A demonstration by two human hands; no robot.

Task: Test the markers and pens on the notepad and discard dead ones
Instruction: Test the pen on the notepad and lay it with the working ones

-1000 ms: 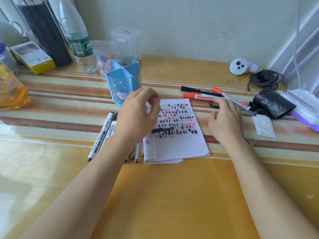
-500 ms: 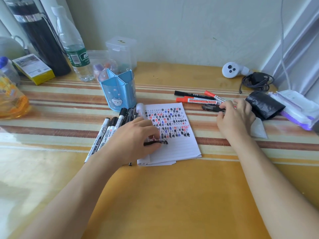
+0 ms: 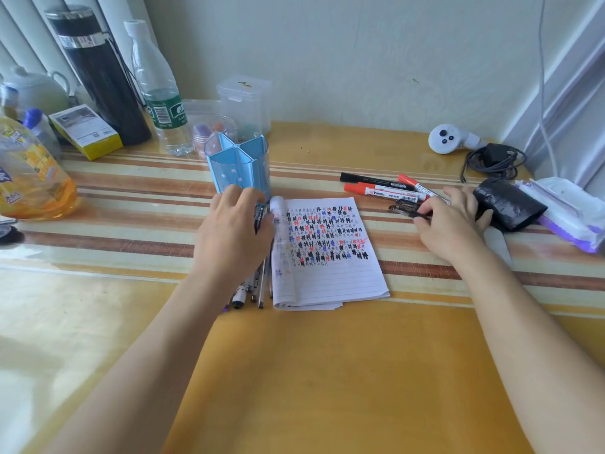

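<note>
Notepad (image 3: 330, 276) sits at mid-frame with its lower lines blank, so we should lift one pen alone, clear of its neighbours, uncap it and scribble there. Our right hand (image 3: 448, 221), right of centre, pinches a dark pen (image 3: 404, 208) beside the red markers (image 3: 383, 192). Our left hand (image 3: 232, 237) curls over the markers (image 3: 258, 286) bunched along the notepad's left edge, fingers closed round a black marker (image 3: 258, 219).
</note>
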